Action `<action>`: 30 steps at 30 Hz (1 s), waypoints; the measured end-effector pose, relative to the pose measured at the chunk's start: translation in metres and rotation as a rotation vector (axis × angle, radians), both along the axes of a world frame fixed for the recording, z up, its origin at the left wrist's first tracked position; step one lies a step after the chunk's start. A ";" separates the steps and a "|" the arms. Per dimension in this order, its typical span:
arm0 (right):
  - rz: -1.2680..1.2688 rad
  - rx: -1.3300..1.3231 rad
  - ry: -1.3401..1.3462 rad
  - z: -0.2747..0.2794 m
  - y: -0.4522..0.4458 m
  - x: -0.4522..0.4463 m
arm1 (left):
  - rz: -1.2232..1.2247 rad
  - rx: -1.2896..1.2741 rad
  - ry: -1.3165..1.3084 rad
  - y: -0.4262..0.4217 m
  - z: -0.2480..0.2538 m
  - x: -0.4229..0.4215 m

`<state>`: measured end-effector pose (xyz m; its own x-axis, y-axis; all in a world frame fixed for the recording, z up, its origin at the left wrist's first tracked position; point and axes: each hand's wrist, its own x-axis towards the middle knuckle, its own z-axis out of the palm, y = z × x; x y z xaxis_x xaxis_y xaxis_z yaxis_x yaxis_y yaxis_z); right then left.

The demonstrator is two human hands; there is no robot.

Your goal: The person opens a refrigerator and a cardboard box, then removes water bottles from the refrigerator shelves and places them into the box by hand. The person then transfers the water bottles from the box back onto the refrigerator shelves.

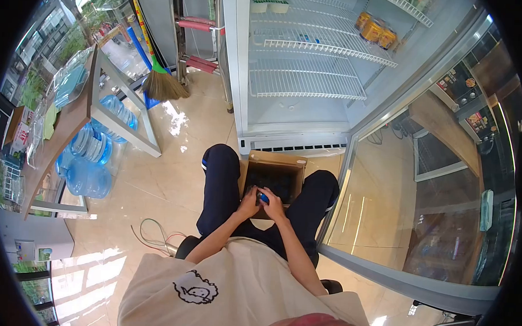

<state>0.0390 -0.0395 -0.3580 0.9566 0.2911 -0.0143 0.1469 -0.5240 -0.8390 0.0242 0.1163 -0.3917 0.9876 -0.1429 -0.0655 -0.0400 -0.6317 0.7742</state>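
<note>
A small blue object [264,198], rounded and with a dark part, sits between my two hands; its kind is too small to make out. My right hand [274,206] is closed around it. My left hand [248,204] meets it from the other side, fingers curled in against it. Both hands are over the near edge of an open cardboard box [277,158], which stands on the floor between my knees. Dark items fill the inside of the box, too dim to name.
Ahead stands an open fridge [300,115] with white wire shelves [307,78], holding yellow-orange packs [376,30] and white cups [269,5]. Its glass door [380,196] swings out on my right. A broom [160,83], water jugs [89,177] and a table [67,119] are leftward.
</note>
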 end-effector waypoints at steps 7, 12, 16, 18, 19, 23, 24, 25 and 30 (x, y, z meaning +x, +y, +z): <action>0.017 -0.021 0.032 -0.004 0.000 -0.001 | 0.008 -0.014 0.034 0.000 0.001 -0.001; 0.017 0.006 0.015 -0.005 0.002 -0.002 | 0.024 -0.019 0.109 0.000 0.009 0.001; 0.022 0.022 -0.030 -0.008 0.004 -0.001 | 0.039 -0.015 0.146 -0.001 0.013 0.000; 0.010 0.023 0.018 -0.007 0.003 -0.002 | 0.053 -0.014 0.124 -0.002 0.014 0.000; 0.004 0.024 0.043 -0.004 0.003 -0.002 | 0.061 -0.013 0.115 -0.003 0.013 -0.001; 0.000 0.018 -0.049 -0.019 0.005 0.001 | 0.043 -0.055 0.034 -0.002 -0.003 0.001; -0.003 0.044 -0.156 -0.031 0.004 0.001 | 0.049 -0.090 0.036 -0.002 -0.003 0.001; -0.034 0.038 -0.226 -0.031 0.005 -0.001 | 0.054 -0.098 0.017 -0.003 0.003 0.001; -0.202 0.026 -0.165 0.002 0.006 -0.001 | 0.101 -0.031 -0.066 -0.006 0.021 -0.003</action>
